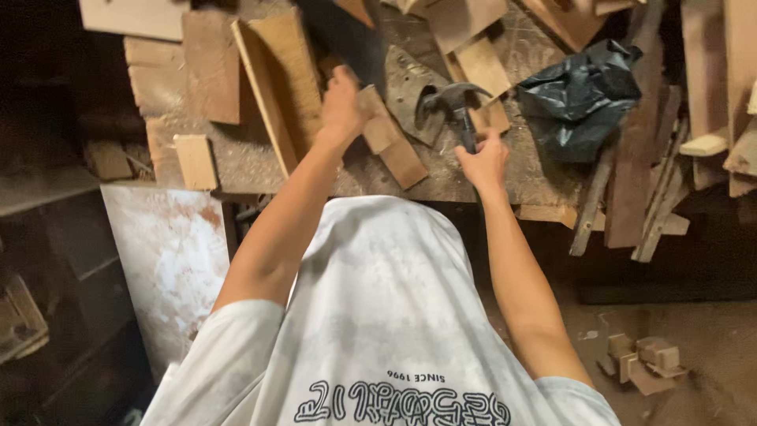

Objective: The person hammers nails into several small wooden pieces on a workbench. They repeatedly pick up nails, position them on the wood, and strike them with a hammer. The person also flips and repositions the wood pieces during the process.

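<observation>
My left hand [341, 106] grips the end of a short wooden strip [392, 142] that lies slanted on the dusty workbench [505, 185]. My right hand [483, 162] closes around the handle of a claw hammer [452, 105], whose dark metal head rests on the bench beside the strip. A grey curved metal piece [408, 87] lies between strip and hammer head.
Wooden boards and offcuts [276, 79] are scattered over the bench. A crumpled black plastic bag [583, 95] lies at the right, with long slats [646, 189] overhanging the edge. A white stained panel [169, 260] leans below left. Small wood blocks [643, 363] lie on the floor.
</observation>
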